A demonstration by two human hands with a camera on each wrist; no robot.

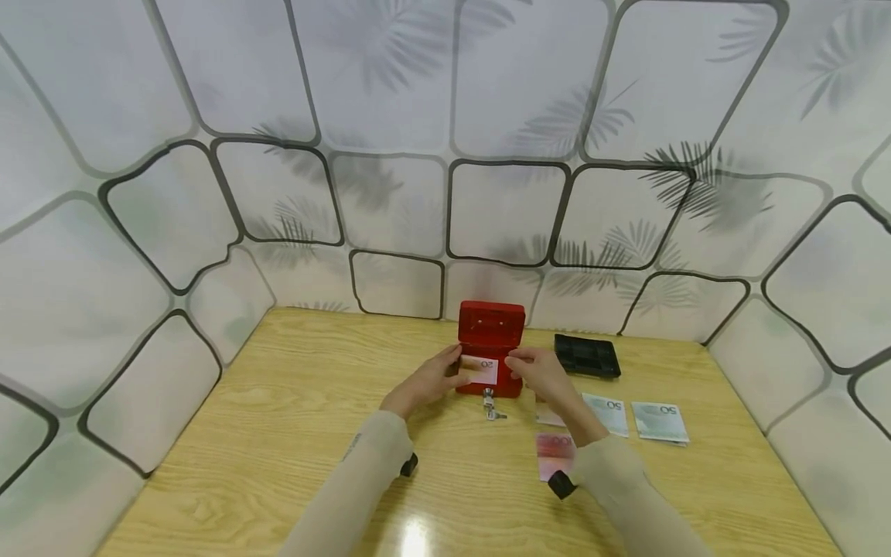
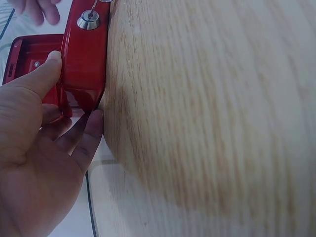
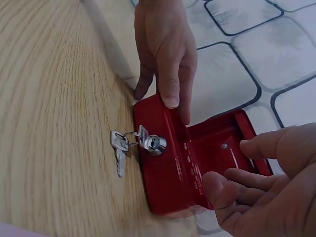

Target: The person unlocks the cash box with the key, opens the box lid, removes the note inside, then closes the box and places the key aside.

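Observation:
A small red cash box (image 1: 510, 386) stands on the table with its lid (image 1: 490, 325) raised. Inside it lies a 20 banknote (image 1: 480, 370). At the box's left side, my left hand (image 1: 426, 381) grips the wall, the thumb over the rim and the other fingers against the outside. My right hand (image 1: 545, 373) hovers over the box's right side, fingers loosely bent, with nothing seen between them. From the lock (image 3: 155, 144) on the front hangs a ring with keys (image 3: 119, 143). The left wrist view shows the box's front corner (image 2: 81, 64) close up.
Right of the box sits a black compartment tray (image 1: 586, 356). Two piles of 50 notes, one nearer (image 1: 607, 414) and one farther right (image 1: 660, 422), lie in front of it. A pinkish 100 note (image 1: 554, 455) and another note (image 1: 548, 416) are partly covered by my right arm.

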